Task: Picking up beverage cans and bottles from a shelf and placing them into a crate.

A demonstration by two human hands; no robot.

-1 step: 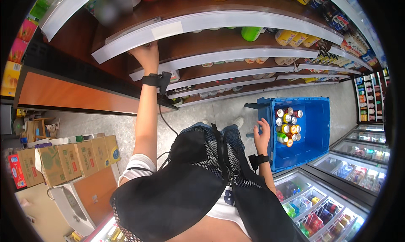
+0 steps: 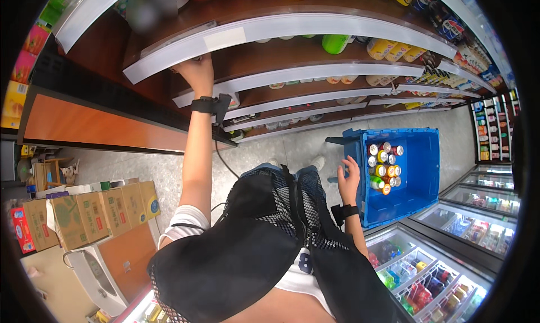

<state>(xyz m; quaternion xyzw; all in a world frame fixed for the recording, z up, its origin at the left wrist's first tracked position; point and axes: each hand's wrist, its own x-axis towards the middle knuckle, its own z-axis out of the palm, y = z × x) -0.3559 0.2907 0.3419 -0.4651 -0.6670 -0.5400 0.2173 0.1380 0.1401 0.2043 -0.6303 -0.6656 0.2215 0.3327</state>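
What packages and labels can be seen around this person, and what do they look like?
Drink cans: clustered upright in the blue crate by the right hand, mixed colours.
Cardboard boxes: row at lower left, brown with green print.
Shelf-edge label strip: white, above the left hand.
Yellow bottles: upper shelf, right.

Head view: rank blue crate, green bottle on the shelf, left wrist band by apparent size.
1. blue crate, largest by far.
2. green bottle.
3. left wrist band, close to the bottle; it sits nearer the camera, so that order is unsure.
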